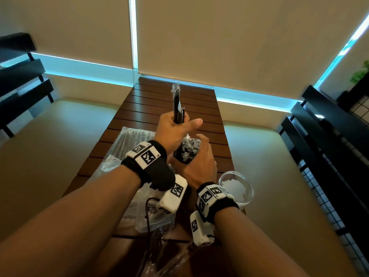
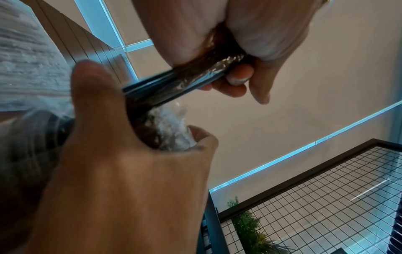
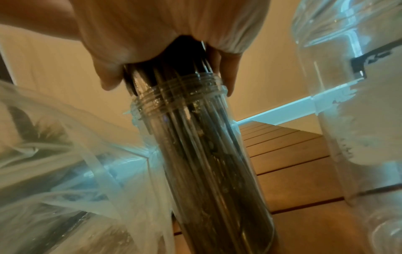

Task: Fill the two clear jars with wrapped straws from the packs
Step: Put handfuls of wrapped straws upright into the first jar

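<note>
My left hand [image 1: 179, 119] grips a few black wrapped straws [image 1: 176, 102] and holds them upright above the table; in the left wrist view those straws [image 2: 174, 80] run across its curled fingers [image 2: 238, 77]. Just below and nearer, my right hand [image 1: 192, 156] is curled round the crinkled tops of a straw bundle [image 1: 188, 147]. That bundle stands in a clear jar [image 3: 206, 154] packed with dark straws, with the right hand [image 3: 174, 68] wrapped round the bundle above the threaded mouth. A second clear jar [image 1: 235, 188] stands empty to the right, also seen in the right wrist view [image 3: 359, 120].
Clear plastic straw packs [image 1: 127, 140] lie on the left of the slatted wooden table [image 1: 171, 92], and crumpled wrapping [image 3: 65, 154] sits against the filled jar. The narrow table drops off on both sides. Black railings with wire grid [image 1: 319, 156] stand to the right.
</note>
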A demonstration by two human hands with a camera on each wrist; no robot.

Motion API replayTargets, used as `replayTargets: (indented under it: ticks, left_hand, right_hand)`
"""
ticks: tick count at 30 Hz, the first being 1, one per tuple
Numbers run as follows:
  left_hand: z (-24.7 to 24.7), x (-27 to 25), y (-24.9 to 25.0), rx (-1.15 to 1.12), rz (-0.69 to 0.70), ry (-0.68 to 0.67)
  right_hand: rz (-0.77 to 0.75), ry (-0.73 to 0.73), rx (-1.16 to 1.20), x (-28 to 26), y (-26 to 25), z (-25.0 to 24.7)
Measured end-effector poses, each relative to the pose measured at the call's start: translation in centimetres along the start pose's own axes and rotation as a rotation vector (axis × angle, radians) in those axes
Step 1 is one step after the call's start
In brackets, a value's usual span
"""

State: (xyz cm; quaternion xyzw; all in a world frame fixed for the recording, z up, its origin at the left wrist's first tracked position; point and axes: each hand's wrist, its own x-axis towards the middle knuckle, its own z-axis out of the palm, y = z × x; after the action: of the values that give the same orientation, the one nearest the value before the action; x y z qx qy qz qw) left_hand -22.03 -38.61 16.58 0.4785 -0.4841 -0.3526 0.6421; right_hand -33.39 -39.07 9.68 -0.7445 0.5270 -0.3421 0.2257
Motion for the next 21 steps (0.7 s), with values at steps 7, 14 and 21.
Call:
replayTargets:
  ticks: [7, 14, 21]
  left_hand:
    - [0.3, 0.1, -1.5, 0.054, -0.034, -0.069]
    - [0.0, -0.4, -3.4, 0.103, -0.096, -0.052]
    - [-0.8, -0.4, -2.2, 0.195, -0.045, -0.078]
  right_hand:
    - [0.030, -0.020, 0.002, 0.2, 0.4, 0.2]
    - [-0.006, -0.026, 0.050, 0.0, 0.8, 0.0]
    - [0.010, -0.027, 0.021, -0.2, 0.8, 0.1]
